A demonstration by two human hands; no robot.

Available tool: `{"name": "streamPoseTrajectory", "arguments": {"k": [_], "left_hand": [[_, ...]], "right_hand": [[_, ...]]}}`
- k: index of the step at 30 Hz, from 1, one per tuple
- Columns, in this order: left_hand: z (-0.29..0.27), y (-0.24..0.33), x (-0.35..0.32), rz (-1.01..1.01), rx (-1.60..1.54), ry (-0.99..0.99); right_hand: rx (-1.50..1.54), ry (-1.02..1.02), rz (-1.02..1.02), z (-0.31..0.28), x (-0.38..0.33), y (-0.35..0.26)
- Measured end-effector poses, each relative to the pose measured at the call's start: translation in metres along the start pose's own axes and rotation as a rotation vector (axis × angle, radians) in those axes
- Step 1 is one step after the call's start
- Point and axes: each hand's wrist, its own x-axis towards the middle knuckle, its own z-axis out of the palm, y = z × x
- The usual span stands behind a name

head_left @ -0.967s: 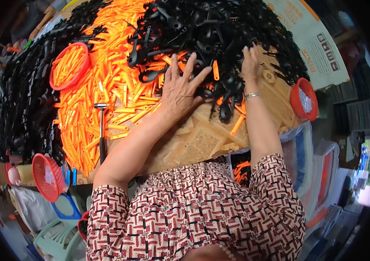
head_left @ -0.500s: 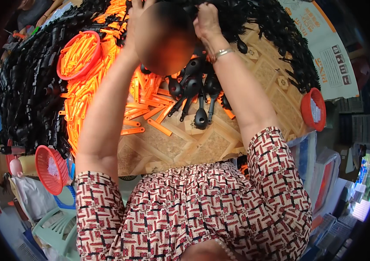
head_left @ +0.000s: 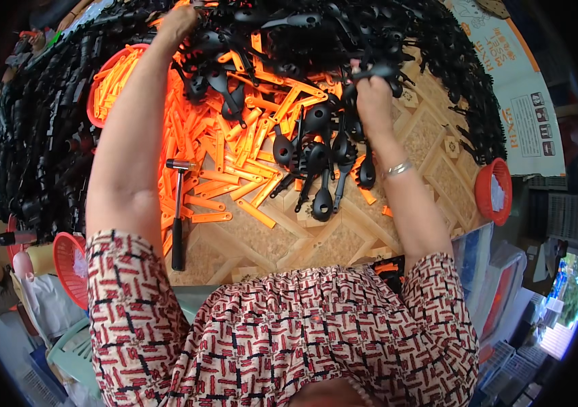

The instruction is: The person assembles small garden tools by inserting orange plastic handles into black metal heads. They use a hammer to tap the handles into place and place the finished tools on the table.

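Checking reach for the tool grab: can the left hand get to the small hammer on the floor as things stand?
Probably yes. The hammer lies in the open on the patterned floor beside the left forearm, nothing on top of it. The left hand is up in the black parts pile, so it would have to draw back first.

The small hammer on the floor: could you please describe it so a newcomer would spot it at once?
Start at the big spread of orange plastic strips on the patterned floor. At its near edge, beside the person's left forearm, lies the hammer. It alone has a metal head on a straight dark handle.
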Motion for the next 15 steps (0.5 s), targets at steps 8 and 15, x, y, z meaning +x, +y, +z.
{"name": "streamPoseTrajectory", "arguments": {"k": [8, 15], "left_hand": [[0.052, 0.139, -0.014, 0.385, -0.547, -0.104], [0.042, 0.192, -0.035, 0.724, -0.128, 0.35]], "right_hand": [[0.483, 0.231, 0.171, 0.022, -0.027, 0.032], [0.914, 0.244, 0.162, 0.028, 0.008, -0.006]]}}
